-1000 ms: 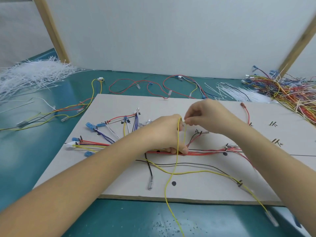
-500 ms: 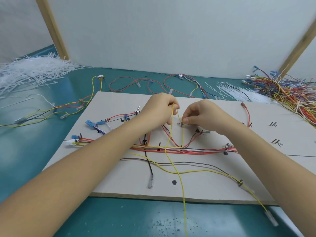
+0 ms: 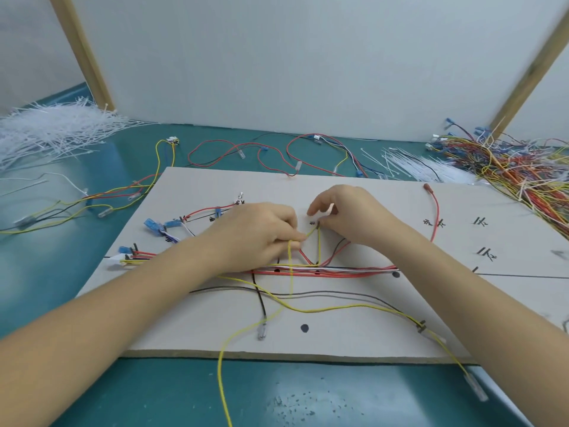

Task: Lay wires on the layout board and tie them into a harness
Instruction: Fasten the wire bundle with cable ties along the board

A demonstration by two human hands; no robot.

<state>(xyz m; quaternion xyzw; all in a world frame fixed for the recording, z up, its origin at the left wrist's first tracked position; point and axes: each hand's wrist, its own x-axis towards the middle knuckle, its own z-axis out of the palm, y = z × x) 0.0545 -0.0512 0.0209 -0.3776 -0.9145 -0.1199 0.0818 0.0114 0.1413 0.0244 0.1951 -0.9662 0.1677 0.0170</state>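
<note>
Yellow wire (image 3: 291, 272) is pinched by the left hand (image 3: 261, 232) at the layout board's (image 3: 354, 343) centre. Right hand (image 3: 348, 214) pinches its end at a peg; many wires are laid, and no ties show yet.

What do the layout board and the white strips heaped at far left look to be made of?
Layout board: likely fibreboard or thick card, matte pale face, brown raw edge along the front. White strips: probably nylon cable ties, thin, stiff, slightly glossy; too small to be sure.

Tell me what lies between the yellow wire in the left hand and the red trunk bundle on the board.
Nothing visible does. The left hand pinches the yellow wire, which drops straight across the red trunk bundle on the layout board.
</note>
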